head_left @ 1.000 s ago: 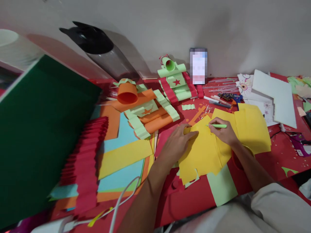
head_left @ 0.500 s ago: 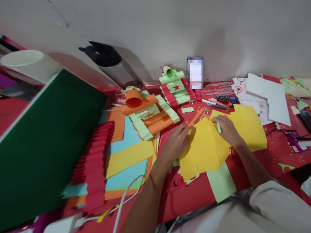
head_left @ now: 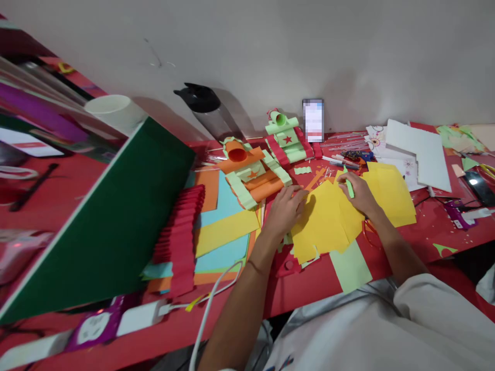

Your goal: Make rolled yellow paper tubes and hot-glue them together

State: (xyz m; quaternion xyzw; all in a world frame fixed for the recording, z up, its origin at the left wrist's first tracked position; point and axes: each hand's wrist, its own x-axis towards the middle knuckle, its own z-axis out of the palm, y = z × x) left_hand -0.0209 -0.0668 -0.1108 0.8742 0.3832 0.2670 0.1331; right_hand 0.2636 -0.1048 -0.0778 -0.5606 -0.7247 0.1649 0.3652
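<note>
Several overlapping yellow paper sheets (head_left: 323, 219) with uneven edges lie in front of me on the red tabletop. My left hand (head_left: 286, 208) rests at their left edge, fingers stretched out, fingertips touching the paper. Over the sheets' upper right part, my right hand (head_left: 358, 193) has its fingers closed around a slim light green pen-like tool (head_left: 349, 187); its exact kind is not clear. Red-handled scissors (head_left: 369, 232) lie partly hidden under my right forearm. A pale green strip (head_left: 351, 265) sticks out below the yellow sheets.
Orange-and-green (head_left: 253, 175) and red-and-green (head_left: 288, 139) paper models stand behind my left hand. A green board (head_left: 116, 216) leans at left beside pleated red paper (head_left: 181, 232) and coloured sheets. A bottle (head_left: 209, 105), phone (head_left: 313, 121) and white foam piece (head_left: 423, 152) line the back.
The view has shifted left, bringing more of the left side of the table into sight. My hands stay on the yellow sheets, with the green tool still in the right.
</note>
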